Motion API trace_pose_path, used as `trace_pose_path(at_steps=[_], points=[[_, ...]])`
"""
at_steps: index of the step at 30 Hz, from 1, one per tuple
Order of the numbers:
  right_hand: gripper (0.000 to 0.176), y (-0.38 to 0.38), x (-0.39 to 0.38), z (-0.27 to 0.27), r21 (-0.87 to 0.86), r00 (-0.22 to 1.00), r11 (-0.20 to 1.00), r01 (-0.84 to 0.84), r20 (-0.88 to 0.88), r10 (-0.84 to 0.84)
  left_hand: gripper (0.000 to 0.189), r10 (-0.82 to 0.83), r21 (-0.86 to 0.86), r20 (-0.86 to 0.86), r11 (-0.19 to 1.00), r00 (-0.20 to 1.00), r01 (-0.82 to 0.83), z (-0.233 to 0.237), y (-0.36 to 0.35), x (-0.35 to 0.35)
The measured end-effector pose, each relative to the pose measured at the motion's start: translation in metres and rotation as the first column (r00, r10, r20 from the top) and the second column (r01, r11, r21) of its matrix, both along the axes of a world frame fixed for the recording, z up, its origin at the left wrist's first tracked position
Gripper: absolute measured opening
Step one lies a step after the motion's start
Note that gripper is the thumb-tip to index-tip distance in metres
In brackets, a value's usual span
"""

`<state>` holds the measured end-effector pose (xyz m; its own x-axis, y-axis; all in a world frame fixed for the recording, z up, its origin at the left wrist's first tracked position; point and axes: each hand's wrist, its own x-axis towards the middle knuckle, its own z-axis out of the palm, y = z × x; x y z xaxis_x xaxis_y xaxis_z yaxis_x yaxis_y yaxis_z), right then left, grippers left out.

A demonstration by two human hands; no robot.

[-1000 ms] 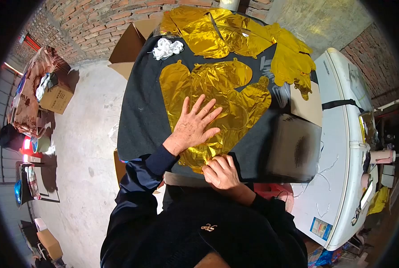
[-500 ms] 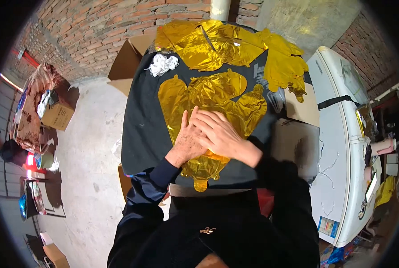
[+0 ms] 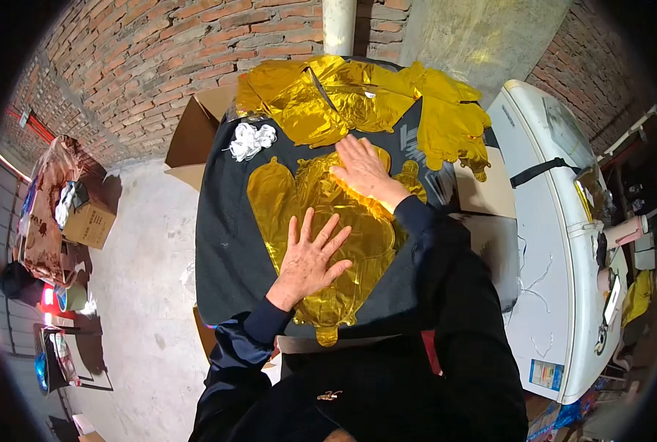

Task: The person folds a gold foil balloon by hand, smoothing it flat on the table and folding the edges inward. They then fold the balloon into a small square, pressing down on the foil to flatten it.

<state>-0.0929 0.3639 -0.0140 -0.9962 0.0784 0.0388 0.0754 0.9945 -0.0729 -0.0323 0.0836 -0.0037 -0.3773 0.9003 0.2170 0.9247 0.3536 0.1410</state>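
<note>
A flat gold foil balloon (image 3: 343,272) lies on the black cloth (image 3: 225,250), its narrow tab toward my body. My left hand (image 3: 306,264) rests on its lower left part with the fingers spread. Farther up, my right hand (image 3: 366,171) lies flat on the foil's upper part, fingers stretched forward and holding nothing. Beyond it, more gold foil pieces (image 3: 299,103) are spread over the far edge, some hanging toward the right. A bundle of white string (image 3: 252,141) sits at the upper left of the cloth.
Clear strips (image 3: 409,144) lie right of the foil. Cardboard (image 3: 483,180) and a white chest freezer (image 3: 545,250) stand on the right. An open carton (image 3: 196,132) is behind left. A covered table (image 3: 48,214) stands far left, against brick walls.
My hands, which overlapped on the foil, are now apart. The right has moved forward to the foil's upper part; the left has spread its fingers. The camera view has shifted slightly.
</note>
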Motion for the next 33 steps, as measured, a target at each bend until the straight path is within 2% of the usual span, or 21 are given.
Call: trace_pose_path(at_steps=[1,4,5,12,13,16,19,22,23,26,27,33], points=[[0.074,0.012,0.004,0.001,-0.043,0.991,0.999,0.001,-0.136,-0.007,0.069,-0.003,0.000,0.005,1.000,1.000,0.003,0.001,0.000,0.000],[0.066,0.045,0.007,0.004,0.002,0.963,0.998,0.058,-0.263,-0.055,0.070,0.005,0.004,0.026,1.000,1.000,-0.005,0.003,0.001,0.001],[0.056,0.050,0.012,0.004,-0.018,0.918,0.999,0.029,-0.396,-0.033,0.071,0.005,0.003,0.018,1.000,1.000,-0.005,0.003,0.002,0.001],[0.046,0.095,0.038,0.027,0.076,0.940,0.992,0.101,-0.333,-0.070,0.074,0.000,-0.015,-0.004,1.000,1.000,0.000,0.005,0.002,0.001],[0.041,0.104,0.042,0.026,0.092,0.914,0.991,0.100,-0.402,-0.055,0.075,0.000,-0.010,-0.001,1.000,1.000,0.000,0.005,0.002,0.000],[0.035,0.123,0.053,0.038,0.090,0.932,0.974,0.206,-0.321,-0.167,0.078,0.005,0.011,0.023,1.000,1.000,-0.005,0.003,0.000,0.001],[0.030,0.136,0.055,0.031,0.075,0.894,0.968,0.239,-0.405,-0.190,0.081,0.013,0.037,0.049,0.999,0.999,-0.014,0.001,0.000,-0.002],[0.028,0.132,0.054,0.033,0.107,0.921,0.971,0.213,-0.354,-0.163,0.081,0.016,0.050,0.056,0.999,0.998,-0.018,0.000,0.000,-0.001],[0.027,0.126,0.052,0.033,0.067,0.919,0.979,0.193,-0.362,-0.157,0.080,0.015,0.044,0.051,0.999,0.999,-0.018,0.001,0.000,-0.001],[0.028,0.109,0.029,0.027,0.104,0.891,0.994,0.042,-0.454,0.010,0.078,0.006,0.040,0.045,0.999,0.999,-0.008,0.002,0.001,-0.001],[0.028,0.101,0.018,0.024,0.088,0.906,0.995,0.044,-0.424,-0.002,0.078,0.007,0.030,0.045,1.000,0.999,-0.009,0.003,0.001,-0.001],[0.049,0.040,-0.047,0.023,0.013,0.902,0.976,-0.219,-0.379,0.208,0.077,0.008,0.023,0.061,1.000,0.998,-0.009,0.007,0.001,0.000]])
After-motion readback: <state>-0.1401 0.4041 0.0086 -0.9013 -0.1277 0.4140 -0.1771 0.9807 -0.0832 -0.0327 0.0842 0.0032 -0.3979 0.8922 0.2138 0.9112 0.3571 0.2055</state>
